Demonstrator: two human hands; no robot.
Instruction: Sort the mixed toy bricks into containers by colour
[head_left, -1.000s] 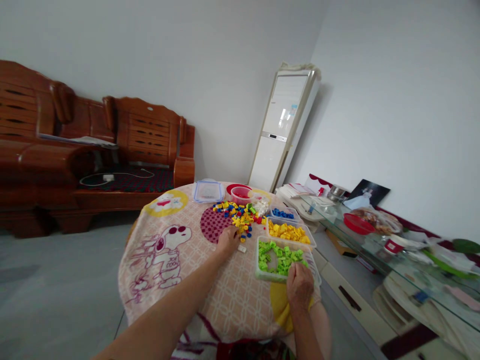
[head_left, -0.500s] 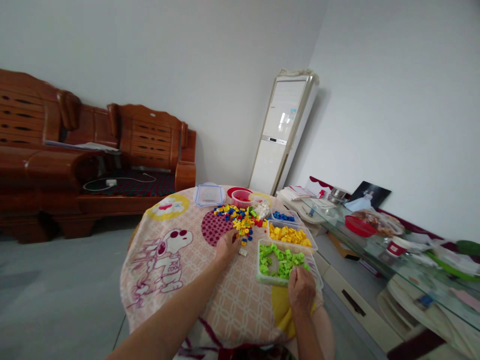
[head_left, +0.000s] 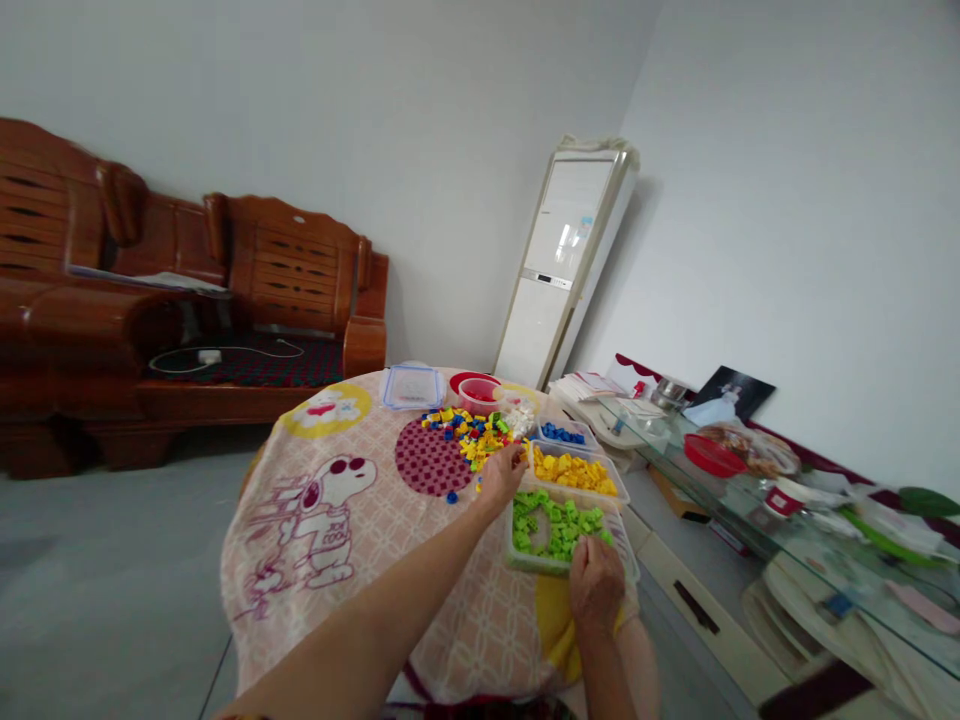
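- Left hand (head_left: 501,480): fingertips drawn together beside the near left corner of the yellow-brick container (head_left: 592,494); whether a brick is pinched cannot be told.
- Right hand (head_left: 597,585): fingers curled inward at the near rim of the green-brick container (head_left: 536,565); contents, if any, are hidden.
- Green bricks (head_left: 559,525): spread within the nearest container, with a gap at the middle.
- Yellow bricks (head_left: 576,470): heaped in the middle container.
- Blue bricks (head_left: 562,433): held in the farthest container of the row.
- Mixed brick heap (head_left: 474,428): piled left of the row, white bricks (head_left: 517,418) beside it.
- Single blue brick (head_left: 451,497): set apart on the tablecloth (head_left: 450,610).
- Round tub (head_left: 478,393) and blue-edged lid (head_left: 412,388): placed beyond the heap.
- Step, as judged: bricks are being sorted by colour.
- Next move, as judged: colour to be matched to container, and the left fingertips kept clear of the rim.
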